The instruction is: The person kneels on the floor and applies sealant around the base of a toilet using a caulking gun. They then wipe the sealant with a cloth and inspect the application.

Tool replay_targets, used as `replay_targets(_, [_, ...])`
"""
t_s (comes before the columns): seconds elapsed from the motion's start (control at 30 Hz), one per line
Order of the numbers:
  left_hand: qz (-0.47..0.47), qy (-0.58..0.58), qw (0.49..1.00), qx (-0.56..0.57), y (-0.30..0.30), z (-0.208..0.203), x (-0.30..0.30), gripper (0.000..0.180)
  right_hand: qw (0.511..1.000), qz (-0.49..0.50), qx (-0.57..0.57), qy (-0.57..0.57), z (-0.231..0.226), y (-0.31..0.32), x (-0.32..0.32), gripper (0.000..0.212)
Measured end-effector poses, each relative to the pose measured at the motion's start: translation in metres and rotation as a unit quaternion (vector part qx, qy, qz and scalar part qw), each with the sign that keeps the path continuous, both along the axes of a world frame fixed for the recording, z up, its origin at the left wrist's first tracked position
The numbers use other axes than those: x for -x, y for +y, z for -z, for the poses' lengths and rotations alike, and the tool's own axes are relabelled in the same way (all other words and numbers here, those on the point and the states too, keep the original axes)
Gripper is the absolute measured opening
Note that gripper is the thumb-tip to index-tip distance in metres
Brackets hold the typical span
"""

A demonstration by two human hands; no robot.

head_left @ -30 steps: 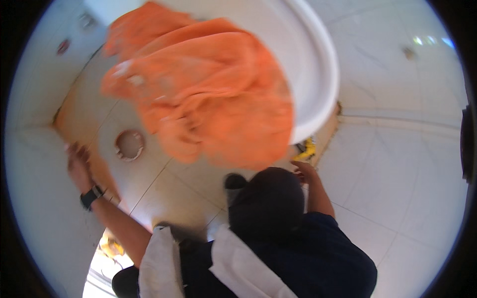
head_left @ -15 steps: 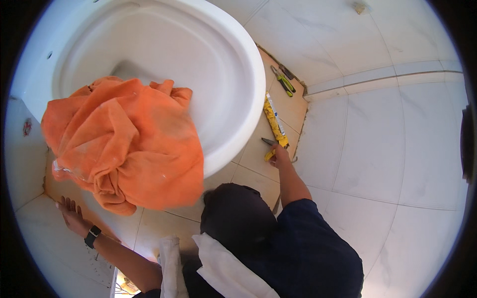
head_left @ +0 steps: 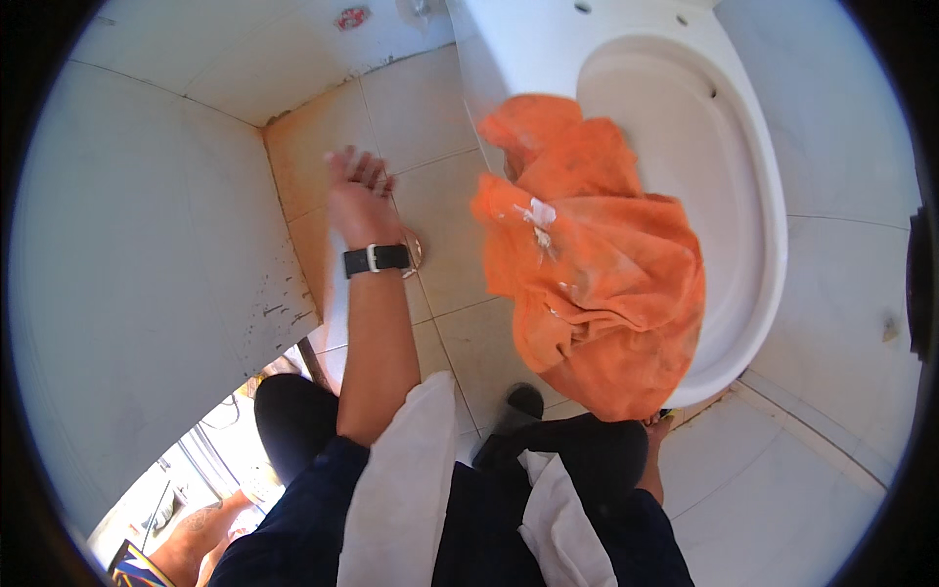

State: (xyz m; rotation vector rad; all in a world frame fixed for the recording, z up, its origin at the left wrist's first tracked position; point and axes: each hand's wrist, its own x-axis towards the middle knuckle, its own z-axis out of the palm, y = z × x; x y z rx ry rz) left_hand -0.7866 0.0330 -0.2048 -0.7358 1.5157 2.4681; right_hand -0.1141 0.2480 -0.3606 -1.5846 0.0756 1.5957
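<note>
My left hand (head_left: 360, 207), with a black watch (head_left: 377, 259) on the wrist, hovers palm-up over the floor tiles. Its fingers are parted, a little blurred, and nothing is in them. To its right an orange cloth (head_left: 606, 284) with white smears is draped over the near side of a white toilet bowl (head_left: 761, 196). My right hand (head_left: 659, 425) shows only in part, low beside the bowl's front rim. The cloth, the bowl and my leg hide most of its fingers, and whatever they hold does not show.
A pale wall panel (head_left: 147, 225) stands on the left, with a doorway below it. Outside, part of another person (head_left: 201, 533) shows. My knees and a dark shoe (head_left: 523, 401) are near the bowl. White cloth (head_left: 401, 489) hangs down my front.
My view has swung left, so the bowl and orange cloth appear farther right. The yellow caulking gun that my right hand gripped, and the green-handled pliers, are out of sight. My left hand has lifted.
</note>
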Motion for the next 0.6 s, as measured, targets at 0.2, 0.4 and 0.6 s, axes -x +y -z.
replay_targets(0.2, [0.241, -0.175, 0.954, -0.031, 0.012, -0.062, -0.070, 0.040, 0.984, 0.073, -0.066, 0.151, -0.116, -0.033, 0.026, 0.083])
replay_targets(0.4, [0.135, -0.346, 0.925, -0.078, -0.040, -0.125, -0.160, 0.033, 0.991, -0.083, -0.064, 0.080, -0.304, -0.063, 0.064, 0.079])
replay_targets(0.6, [0.286, -0.304, 0.900, -0.125, -0.034, -0.149, -0.173, 0.029, 0.971, -0.226, 0.023, -0.075, -0.456, -0.058, 0.088, 0.072])
